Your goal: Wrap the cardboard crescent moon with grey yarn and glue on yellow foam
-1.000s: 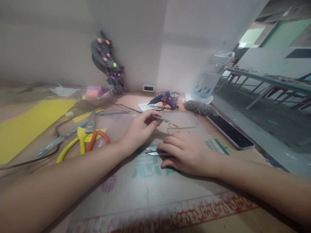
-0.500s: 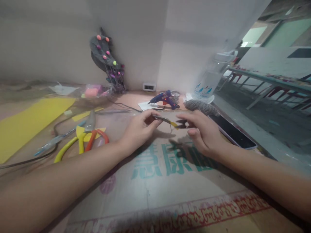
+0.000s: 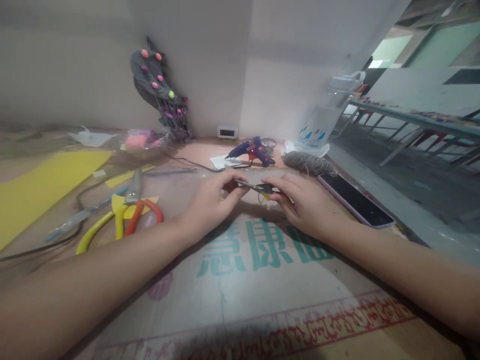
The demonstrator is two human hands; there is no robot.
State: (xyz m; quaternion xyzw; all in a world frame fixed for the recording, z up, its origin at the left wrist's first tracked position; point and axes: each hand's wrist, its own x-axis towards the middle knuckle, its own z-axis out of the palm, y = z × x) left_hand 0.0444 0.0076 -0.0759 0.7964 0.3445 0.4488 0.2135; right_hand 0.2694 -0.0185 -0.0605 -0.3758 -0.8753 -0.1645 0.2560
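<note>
My left hand (image 3: 212,202) pinches a thin grey strip (image 3: 252,186), which looks wrapped in yarn, between thumb and fingers. At its right end a small yellow tip (image 3: 266,197) shows, and a loose thread hangs below. My right hand (image 3: 309,205) is closed on a small dark pointed piece (image 3: 267,188), whose exact kind I cannot make out. That piece lies against the yellow end, overlapping it. Both hands are above the board's green printed characters (image 3: 247,245). Beyond them rests a blue glue gun (image 3: 250,150) with a red light on.
Pliers (image 3: 135,192) with yellow and red handles lie left, near a yellow sheet (image 3: 56,175). Grey yarn (image 3: 309,163), a phone (image 3: 358,202) and a water bottle (image 3: 318,120) stand or lie right. A grey crescent decoration (image 3: 152,82) leans at the wall.
My right hand has moved left, bringing the dark piece from beside the yellow end to overlap it. Its fingers have closed more. The whole view has shifted slightly.
</note>
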